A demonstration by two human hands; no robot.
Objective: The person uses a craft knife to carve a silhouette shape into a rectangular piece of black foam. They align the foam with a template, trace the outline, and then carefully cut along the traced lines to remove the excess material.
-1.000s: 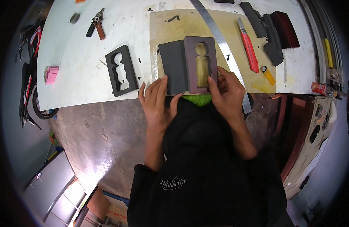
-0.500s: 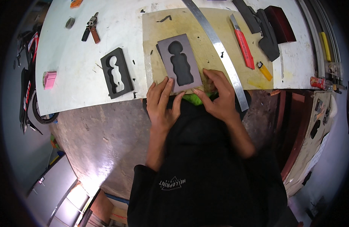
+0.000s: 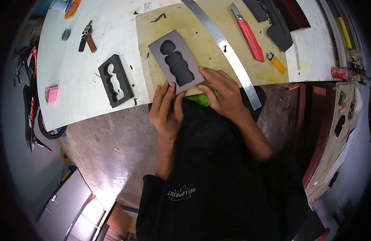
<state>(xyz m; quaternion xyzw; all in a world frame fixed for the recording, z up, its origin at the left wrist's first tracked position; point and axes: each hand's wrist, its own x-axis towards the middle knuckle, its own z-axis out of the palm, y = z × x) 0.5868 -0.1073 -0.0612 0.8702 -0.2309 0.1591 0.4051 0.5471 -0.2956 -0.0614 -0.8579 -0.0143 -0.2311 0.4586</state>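
Foam block (image 3: 186, 57) lies on mat (image 3: 213, 56) near table's (image 3: 73, 92) front edge. Left hand (image 3: 166, 109), loosely spread, touches its left side; right hand (image 3: 226, 95), thumb and forefinger parted, its right corner. Uneven pressure could misalign the dark sheet (image 3: 178, 69) underneath.

Two cut-out blocks (image 3: 184, 53) (image 3: 122, 77), one lighter (image 3: 276, 63)

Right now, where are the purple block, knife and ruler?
Purple block (image 3: 186, 55): head view, on its right rim.
Knife (image 3: 250, 39): head view, on its red handle.
Ruler (image 3: 219, 39): head view, on its metal face.
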